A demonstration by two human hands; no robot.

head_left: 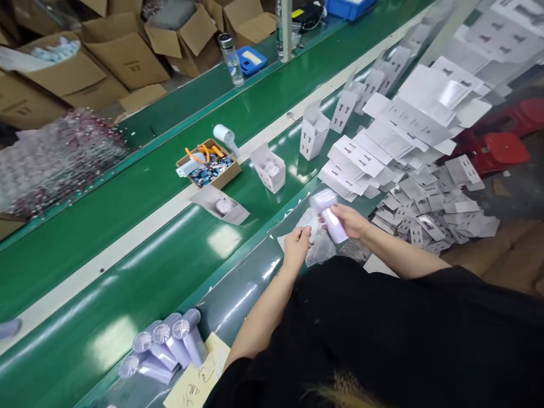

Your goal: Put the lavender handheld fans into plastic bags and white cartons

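My right hand [352,221] is wrapped round the handle of a lavender handheld fan [335,228], its round head tilted up and to the left. Beside it, my left hand [297,245] pinches the edge of a thin, clear plastic bag [322,247]. The bag hangs between the two hands, close under the fan; whether the fan touches it I cannot tell. Several similar lavender fans [172,340] lie in a row at the bench's near left, by a yellow paper [199,374] with handwriting.
Open white boxes [272,175] stand along the green conveyor belt [140,272]. A small carton [229,174] holds orange-handled pliers and small parts. Many flat white boxes [361,156] are piled at right, near red stools [501,153]. A glass bottle [232,62] stands across the belt.
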